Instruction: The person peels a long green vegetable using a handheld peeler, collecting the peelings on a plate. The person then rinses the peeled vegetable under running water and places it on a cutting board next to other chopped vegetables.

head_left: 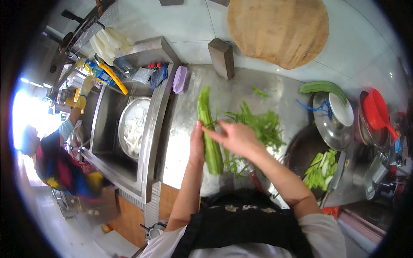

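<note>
A long peeled green gourd point(213, 158), likely a luffa, stands out lengthwise before me over the steel counter point(184, 129). My left hand point(196, 142) grips its left side around the middle. My right hand point(238, 137) reaches across from the right, fingertips at the gourd's skin. Some thin dark shred lies by those fingers; whether they pinch it is too blurred to tell. Green peelings point(263, 125) are heaped just beyond my right hand. Under my right forearm shows the red handle point(255, 181) of a tool, its other end partly hidden among peelings.
A dark wok point(295, 153) with cut gourd pieces point(321, 169) sits right, a knife blade point(337, 171) beside it. Behind are an unpeeled gourd point(324, 87), white bowl point(341, 109) and red ladle point(376, 108). Left, a sink point(113, 135) holds a basin point(122, 129) of spoons; a gloved person point(66, 161) stands beyond.
</note>
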A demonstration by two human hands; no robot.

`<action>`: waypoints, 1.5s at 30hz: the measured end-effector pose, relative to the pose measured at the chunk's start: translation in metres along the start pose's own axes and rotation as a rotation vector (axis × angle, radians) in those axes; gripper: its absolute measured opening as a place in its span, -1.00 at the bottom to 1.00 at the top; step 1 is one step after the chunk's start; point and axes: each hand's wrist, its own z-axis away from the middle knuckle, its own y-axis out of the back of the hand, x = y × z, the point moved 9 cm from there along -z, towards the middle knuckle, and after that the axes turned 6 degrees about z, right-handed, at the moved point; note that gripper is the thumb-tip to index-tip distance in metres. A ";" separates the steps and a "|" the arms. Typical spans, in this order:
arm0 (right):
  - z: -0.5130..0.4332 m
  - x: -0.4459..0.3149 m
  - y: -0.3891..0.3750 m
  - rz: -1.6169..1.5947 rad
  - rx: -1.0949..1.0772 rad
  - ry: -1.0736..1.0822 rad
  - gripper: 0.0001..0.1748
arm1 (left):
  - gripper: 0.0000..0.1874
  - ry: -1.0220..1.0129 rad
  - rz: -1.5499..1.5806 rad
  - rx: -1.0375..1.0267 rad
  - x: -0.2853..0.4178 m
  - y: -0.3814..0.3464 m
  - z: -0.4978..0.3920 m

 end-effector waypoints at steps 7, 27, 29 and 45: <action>0.091 0.017 -0.068 0.042 -0.296 0.068 -0.37 | -0.45 -0.016 -0.005 0.066 0.024 0.015 -0.007; 0.094 0.016 -0.061 0.065 -0.257 -0.007 -0.27 | -0.48 -0.004 -0.074 0.046 0.028 -0.003 0.005; 0.105 0.027 -0.069 0.029 -0.361 -0.030 -0.28 | -0.44 -0.012 -0.082 0.061 0.031 0.000 0.000; 0.044 0.013 -0.027 -0.058 -0.136 -0.048 -0.18 | -0.42 -0.018 -0.104 0.012 0.026 -0.013 0.017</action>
